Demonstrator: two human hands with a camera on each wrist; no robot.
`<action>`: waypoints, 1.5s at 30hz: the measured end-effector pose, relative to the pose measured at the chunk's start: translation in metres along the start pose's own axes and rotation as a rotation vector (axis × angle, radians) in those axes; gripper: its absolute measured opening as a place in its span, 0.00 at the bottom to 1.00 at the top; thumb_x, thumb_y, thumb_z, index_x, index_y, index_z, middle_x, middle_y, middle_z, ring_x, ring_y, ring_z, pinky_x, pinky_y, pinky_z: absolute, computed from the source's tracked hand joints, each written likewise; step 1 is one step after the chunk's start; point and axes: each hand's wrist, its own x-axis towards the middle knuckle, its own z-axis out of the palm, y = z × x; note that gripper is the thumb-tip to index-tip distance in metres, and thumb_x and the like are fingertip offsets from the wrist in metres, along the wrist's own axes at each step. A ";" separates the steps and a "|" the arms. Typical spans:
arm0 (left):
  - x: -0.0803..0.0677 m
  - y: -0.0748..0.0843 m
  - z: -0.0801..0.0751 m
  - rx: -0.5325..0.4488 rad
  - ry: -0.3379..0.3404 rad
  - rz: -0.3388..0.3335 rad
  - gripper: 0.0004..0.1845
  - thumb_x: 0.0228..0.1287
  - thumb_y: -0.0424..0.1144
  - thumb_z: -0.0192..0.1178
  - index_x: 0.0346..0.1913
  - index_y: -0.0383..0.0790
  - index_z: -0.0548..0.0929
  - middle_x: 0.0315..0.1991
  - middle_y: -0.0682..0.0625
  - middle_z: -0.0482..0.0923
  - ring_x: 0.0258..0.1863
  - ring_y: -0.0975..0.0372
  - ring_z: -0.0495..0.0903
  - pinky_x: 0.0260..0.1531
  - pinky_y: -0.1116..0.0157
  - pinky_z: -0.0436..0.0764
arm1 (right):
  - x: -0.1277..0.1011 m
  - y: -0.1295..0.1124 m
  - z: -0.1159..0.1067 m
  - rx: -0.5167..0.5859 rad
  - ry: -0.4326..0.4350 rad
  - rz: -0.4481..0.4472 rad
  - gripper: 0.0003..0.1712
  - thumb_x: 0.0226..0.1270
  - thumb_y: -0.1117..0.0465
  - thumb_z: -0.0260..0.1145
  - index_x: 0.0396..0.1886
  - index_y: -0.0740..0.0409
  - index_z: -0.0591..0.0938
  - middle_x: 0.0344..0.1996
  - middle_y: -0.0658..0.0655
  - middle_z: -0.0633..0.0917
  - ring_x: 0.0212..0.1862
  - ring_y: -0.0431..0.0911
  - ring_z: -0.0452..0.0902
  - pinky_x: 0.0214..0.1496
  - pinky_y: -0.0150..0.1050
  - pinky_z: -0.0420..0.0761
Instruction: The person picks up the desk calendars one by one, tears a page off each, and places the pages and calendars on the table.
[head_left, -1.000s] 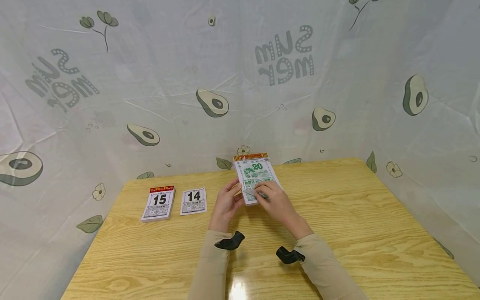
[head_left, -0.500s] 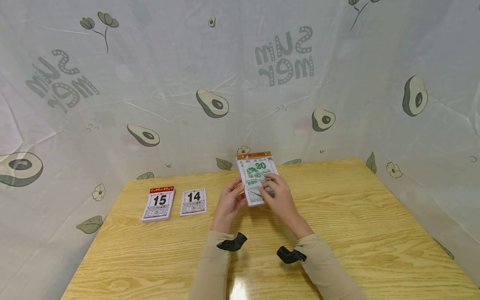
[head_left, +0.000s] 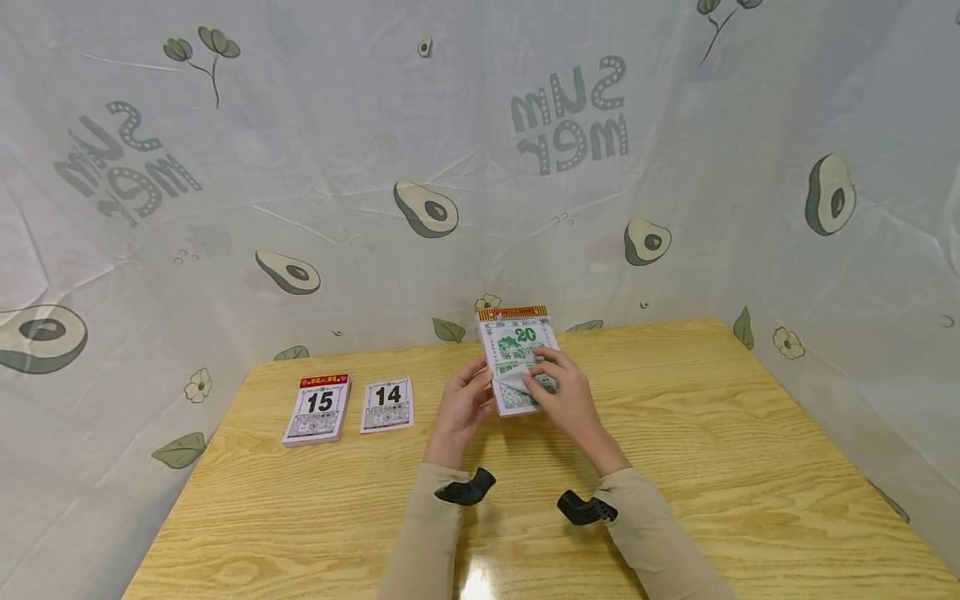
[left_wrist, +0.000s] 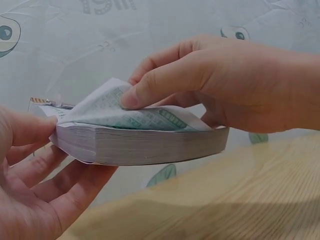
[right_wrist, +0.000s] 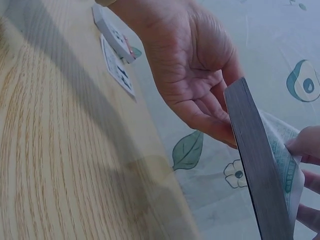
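A thick tear-off calendar with a red and yellow top strip and a green "20" is held up above the far part of the table. My left hand grips its left edge, thumb on the front and fingers underneath, as the left wrist view shows. Between thumb and fingers, my right hand pinches the lower part of the top page, which is lifted and folded back. The page's upper part lies against the pad. In the right wrist view the pad's side stands apart from the raised page.
On the wooden table, to the left, lie a smaller calendar pad showing "15" and a loose sheet showing "14". A printed cloth hangs behind the table's far edge and along both sides.
The calendar has shifted slightly right in both hands. My right hand has raised the lower part of the page further, folding it up more than one second ago.
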 end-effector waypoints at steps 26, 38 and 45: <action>0.001 -0.012 0.002 -0.215 -0.148 -0.083 0.13 0.76 0.35 0.46 0.54 0.53 0.76 0.48 0.54 0.81 0.42 0.61 0.81 0.40 0.64 0.80 | 0.003 0.001 -0.005 0.047 0.071 -0.056 0.03 0.61 0.66 0.70 0.31 0.63 0.85 0.52 0.61 0.83 0.58 0.55 0.78 0.57 0.52 0.79; 0.000 -0.011 0.001 -0.221 -0.171 -0.057 0.17 0.77 0.35 0.43 0.62 0.53 0.71 0.46 0.54 0.82 0.40 0.63 0.83 0.40 0.64 0.82 | 0.005 -0.002 -0.012 0.074 0.123 -0.046 0.02 0.63 0.67 0.67 0.32 0.61 0.84 0.51 0.60 0.84 0.56 0.54 0.80 0.55 0.51 0.79; -0.002 -0.013 -0.003 -0.212 -0.225 0.013 0.22 0.74 0.37 0.51 0.68 0.53 0.69 0.50 0.54 0.81 0.43 0.64 0.83 0.43 0.65 0.81 | 0.007 -0.003 -0.013 0.116 0.169 0.032 0.03 0.62 0.68 0.68 0.32 0.65 0.83 0.50 0.60 0.85 0.59 0.55 0.78 0.63 0.28 0.71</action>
